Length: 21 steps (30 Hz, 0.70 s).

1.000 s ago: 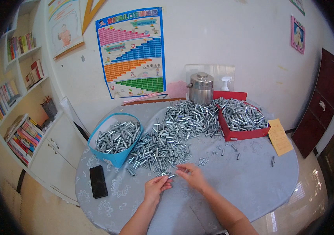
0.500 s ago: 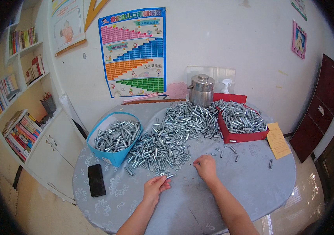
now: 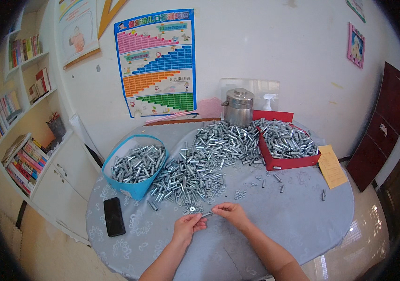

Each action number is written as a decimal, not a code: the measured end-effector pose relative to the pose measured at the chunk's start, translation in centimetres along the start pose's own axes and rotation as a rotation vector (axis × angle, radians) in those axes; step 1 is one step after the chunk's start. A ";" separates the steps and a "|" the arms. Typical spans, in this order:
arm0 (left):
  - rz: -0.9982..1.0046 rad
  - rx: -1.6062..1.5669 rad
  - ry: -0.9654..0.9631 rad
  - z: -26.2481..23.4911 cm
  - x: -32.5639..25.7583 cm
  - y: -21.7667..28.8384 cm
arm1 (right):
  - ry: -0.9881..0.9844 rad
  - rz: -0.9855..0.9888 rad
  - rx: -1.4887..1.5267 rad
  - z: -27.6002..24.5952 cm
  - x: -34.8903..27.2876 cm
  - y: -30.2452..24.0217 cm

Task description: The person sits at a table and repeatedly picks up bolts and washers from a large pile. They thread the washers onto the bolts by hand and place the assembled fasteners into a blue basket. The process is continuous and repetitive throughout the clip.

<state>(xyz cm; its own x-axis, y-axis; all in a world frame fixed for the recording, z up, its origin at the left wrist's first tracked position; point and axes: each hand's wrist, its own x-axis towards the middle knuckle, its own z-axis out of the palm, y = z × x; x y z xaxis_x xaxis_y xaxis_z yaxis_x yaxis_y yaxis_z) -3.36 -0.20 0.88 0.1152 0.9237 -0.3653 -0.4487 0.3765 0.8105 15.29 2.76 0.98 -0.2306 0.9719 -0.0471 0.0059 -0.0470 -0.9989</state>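
Two hands are pinching one small bolt between them, left hand and right hand fingers closing on its ends. Slipping seems likely: it could be rolling across the table into the loose bolt heap.

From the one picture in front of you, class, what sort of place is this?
Probably a room in a home used for piecework: bookshelves and a colourful learning chart on the wall, and a round table heaped with small metal parts.

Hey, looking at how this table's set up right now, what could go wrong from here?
The small metal part pinched between left hand and right hand could slip and roll away. Stray bolts lie near the table edge and may roll off. The heaped red box could spill more pieces.
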 end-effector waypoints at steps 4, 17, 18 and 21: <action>-0.016 -0.052 -0.009 0.1 0.0 -0.1 | 0.055 -0.132 -0.113 0.4 -0.2 0.6; -0.011 -0.117 -0.004 -0.3 -0.1 -0.1 | 0.437 -0.477 -0.916 -2.7 -0.2 -0.6; -0.014 -0.116 -0.007 -0.2 0.0 -0.1 | 0.475 -0.475 -0.983 -3.7 -0.2 0.0; -0.013 -0.114 -0.021 -0.1 0.2 -0.3 | 0.508 -0.485 -1.073 -4.6 0.0 0.6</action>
<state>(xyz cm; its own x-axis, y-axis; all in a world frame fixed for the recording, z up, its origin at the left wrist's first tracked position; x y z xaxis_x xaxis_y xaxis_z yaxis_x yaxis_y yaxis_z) -3.30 -0.15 0.50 0.1396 0.9205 -0.3649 -0.5446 0.3791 0.7481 19.78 3.75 0.31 -0.0357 0.8271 0.5609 0.8583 0.3129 -0.4067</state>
